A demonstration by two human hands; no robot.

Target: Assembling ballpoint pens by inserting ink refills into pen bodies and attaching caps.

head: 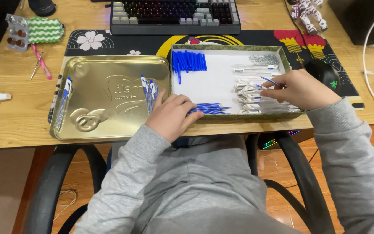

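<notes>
left hand (172,116) curled on blue refills (208,108) in green box (228,47); right hand (299,89) pinching blue refill (272,81).

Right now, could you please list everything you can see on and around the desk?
Gold tin tray: one, desk left.
Finished pens: a few, blue and white, in the tin tray.
Shallow box: one, green rim, white floor, desk centre.
Blue caps: a pile, box top left.
Blue refills: a bundle, box front.
Clear barrels: several, box right.
Springs: small grey heap, box top right.
Keyboard: one, dark, backlit, behind.
Mouse: one, black, right.
Pill blister: one, far left.
Left hand: on the refills.
Right hand: holding one refill.
</notes>
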